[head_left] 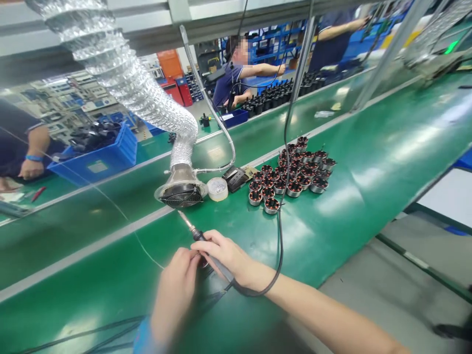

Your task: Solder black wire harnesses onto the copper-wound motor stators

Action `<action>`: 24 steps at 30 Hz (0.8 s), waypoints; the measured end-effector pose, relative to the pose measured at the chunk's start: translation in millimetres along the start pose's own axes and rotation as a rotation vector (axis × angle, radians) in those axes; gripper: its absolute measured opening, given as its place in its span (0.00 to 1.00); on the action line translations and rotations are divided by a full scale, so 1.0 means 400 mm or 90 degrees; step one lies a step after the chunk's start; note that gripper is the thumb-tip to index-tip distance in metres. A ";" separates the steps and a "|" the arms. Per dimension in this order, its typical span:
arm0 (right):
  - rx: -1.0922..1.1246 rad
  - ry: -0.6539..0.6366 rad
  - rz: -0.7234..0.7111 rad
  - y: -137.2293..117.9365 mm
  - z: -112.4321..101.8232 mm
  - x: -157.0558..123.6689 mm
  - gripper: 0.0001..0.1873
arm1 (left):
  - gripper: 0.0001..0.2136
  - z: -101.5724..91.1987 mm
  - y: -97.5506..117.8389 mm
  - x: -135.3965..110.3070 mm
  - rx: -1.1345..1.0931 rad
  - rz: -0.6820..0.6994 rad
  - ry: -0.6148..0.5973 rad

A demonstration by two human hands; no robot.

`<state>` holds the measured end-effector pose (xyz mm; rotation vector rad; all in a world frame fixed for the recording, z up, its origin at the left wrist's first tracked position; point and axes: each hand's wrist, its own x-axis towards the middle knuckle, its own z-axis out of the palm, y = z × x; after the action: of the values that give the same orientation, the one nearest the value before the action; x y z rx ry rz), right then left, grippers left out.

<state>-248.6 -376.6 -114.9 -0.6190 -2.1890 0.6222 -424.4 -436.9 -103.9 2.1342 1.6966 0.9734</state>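
Note:
My right hand (226, 253) is closed around a soldering iron (198, 235), its tip pointing up and left toward a fume extractor hood (182, 192). The iron's black cord loops beneath my wrist and rises past the parts. Close beside it, my left hand (179, 270) is closed, its fingertips pinched against those of the right; what they grip is mostly hidden. A small round part (204, 263) with dark leads shows partly between the hands. One thin pale wire (142, 246) runs from the upper left to my left hand.
Several copper-wound motor stators (294, 189) stand grouped on the green bench (236, 223). A round white tub (217, 189) and a black box (236, 178) sit by the hood. A foil duct (147, 93) hangs overhead. Across the line are co-workers and a blue crate (106, 160). Black cables (106, 329) lie front left.

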 end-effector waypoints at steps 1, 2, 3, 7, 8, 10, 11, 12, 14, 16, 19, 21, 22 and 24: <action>-0.005 -0.002 -0.014 -0.002 -0.002 0.002 0.23 | 0.09 0.000 0.002 0.001 -0.006 -0.014 -0.002; -0.008 -0.002 -0.028 -0.003 -0.004 0.003 0.23 | 0.10 0.000 0.003 0.003 -0.012 -0.026 -0.004; -0.010 -0.002 -0.041 -0.003 -0.004 0.004 0.23 | 0.10 0.001 0.005 0.006 -0.019 -0.037 -0.003; 0.018 -0.008 -0.059 0.007 0.003 0.005 0.24 | 0.10 0.008 0.008 0.017 -0.057 -0.053 0.017; 0.035 -0.003 -0.052 0.010 0.006 0.005 0.24 | 0.10 0.011 0.010 0.019 -0.064 -0.055 0.026; 0.070 0.043 -0.036 0.015 0.011 0.007 0.22 | 0.10 0.015 0.013 0.021 -0.076 -0.062 0.042; 0.086 0.084 -0.030 0.016 0.012 0.009 0.21 | 0.10 0.016 0.014 0.021 -0.084 -0.070 0.047; 0.099 0.133 -0.023 0.016 0.011 0.012 0.19 | 0.10 0.017 0.014 0.021 -0.093 -0.081 0.046; 0.127 0.213 0.016 0.010 0.002 0.017 0.16 | 0.10 0.019 0.013 0.021 -0.110 -0.106 0.036; 0.151 0.272 0.096 0.001 -0.012 0.020 0.12 | 0.10 0.019 0.012 0.022 -0.117 -0.131 0.025; 0.165 0.336 0.200 -0.009 -0.029 0.014 0.07 | 0.10 0.018 0.014 0.024 -0.101 -0.135 0.032; 0.172 0.376 0.210 -0.010 -0.033 0.005 0.09 | 0.10 0.018 0.018 0.025 -0.076 -0.119 0.039; 0.178 0.393 0.203 -0.009 -0.033 0.001 0.10 | 0.10 0.019 0.020 0.024 -0.058 -0.107 0.041; 0.190 0.411 0.194 -0.005 -0.033 -0.005 0.13 | 0.10 0.022 0.022 0.022 -0.012 -0.081 0.044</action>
<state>-237.8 -376.2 -107.1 -0.8570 -1.3842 0.7603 -411.1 -429.5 -102.5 1.9749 1.8235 1.0329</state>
